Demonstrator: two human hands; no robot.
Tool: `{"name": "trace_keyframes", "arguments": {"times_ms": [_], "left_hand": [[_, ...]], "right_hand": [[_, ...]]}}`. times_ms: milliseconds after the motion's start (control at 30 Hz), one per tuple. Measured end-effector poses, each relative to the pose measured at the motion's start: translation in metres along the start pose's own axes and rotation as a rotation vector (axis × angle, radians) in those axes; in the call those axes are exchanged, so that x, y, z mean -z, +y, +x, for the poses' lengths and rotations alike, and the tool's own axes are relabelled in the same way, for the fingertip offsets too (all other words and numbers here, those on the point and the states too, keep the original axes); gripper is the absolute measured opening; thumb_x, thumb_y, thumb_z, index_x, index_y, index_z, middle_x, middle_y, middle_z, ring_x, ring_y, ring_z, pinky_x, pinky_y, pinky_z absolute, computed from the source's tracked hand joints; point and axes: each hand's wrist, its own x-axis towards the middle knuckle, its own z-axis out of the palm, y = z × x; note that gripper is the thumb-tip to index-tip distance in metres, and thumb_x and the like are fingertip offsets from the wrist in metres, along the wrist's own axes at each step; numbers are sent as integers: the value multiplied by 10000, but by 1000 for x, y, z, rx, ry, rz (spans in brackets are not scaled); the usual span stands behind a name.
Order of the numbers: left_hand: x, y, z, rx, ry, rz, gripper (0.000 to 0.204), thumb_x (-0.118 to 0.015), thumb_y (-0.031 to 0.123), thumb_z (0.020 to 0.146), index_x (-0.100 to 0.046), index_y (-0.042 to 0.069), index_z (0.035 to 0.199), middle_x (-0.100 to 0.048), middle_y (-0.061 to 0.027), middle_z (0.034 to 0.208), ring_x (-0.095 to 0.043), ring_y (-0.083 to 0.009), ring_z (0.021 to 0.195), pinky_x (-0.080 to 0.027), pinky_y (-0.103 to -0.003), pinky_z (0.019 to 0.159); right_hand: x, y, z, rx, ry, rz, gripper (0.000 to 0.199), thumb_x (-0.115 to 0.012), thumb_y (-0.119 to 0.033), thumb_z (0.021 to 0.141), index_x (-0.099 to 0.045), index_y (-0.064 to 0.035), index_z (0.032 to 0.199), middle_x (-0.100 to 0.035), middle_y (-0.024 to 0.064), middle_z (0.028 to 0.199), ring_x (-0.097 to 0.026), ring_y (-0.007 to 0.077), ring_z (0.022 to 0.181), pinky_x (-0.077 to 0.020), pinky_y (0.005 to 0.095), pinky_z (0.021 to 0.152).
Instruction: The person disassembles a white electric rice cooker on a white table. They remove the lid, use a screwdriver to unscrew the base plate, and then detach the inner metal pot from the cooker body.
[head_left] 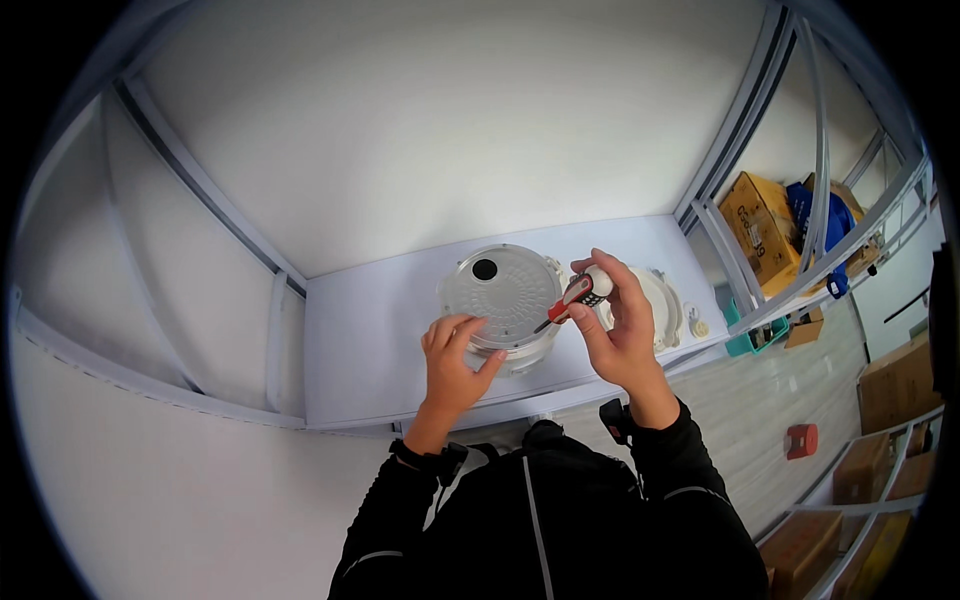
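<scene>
A round silver-grey lid (510,298) with a radial pattern, a dark round spot and a clear rim lies on the white table in front of me. My left hand (455,362) rests on its near left edge, fingers curved and spread apart, thumb by the rim. Above the lid's right side, my right hand (622,335) is closed around a screwdriver (572,297) with a red, black and white handle. Its dark tip points down and left toward the lid's near right rim. Partly behind my right hand sits a white round part (655,305).
A small cream-coloured piece (698,327) lies near the right end of the table (370,330). Metal frame posts (735,120) rise at both sides. Beyond the right side are a yellow carton (760,232), a teal bin (757,338), a red stool (801,441) and shelves of cardboard boxes (898,385).
</scene>
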Motion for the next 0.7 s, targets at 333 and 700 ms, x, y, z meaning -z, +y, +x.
{"name": "trace_keyframes", "arguments": {"times_ms": [333,700], "left_hand": [[5,-17,0,-29,-46,74,312,-936,274,735,-721,158,927,-700,-1,1085,-609,-260,1194,-324,-418,1012],[-38,25,-4,-162,7,260,330,-908,453,745,-708,192,766,-643,82,872,-573,-161,872,-289,-454,933]], "right_hand": [[-1,1,1,-6,7,24,616,-778,-37,945,-525,11,1505,-699,193,1314,-682,272,1166,-508,388,1049],[-4,4,0,-50,-3,57,618,-777,-28,950,-521,8,1511,-690,197,1319,-670,270,1191,-498,392,1065]]}}
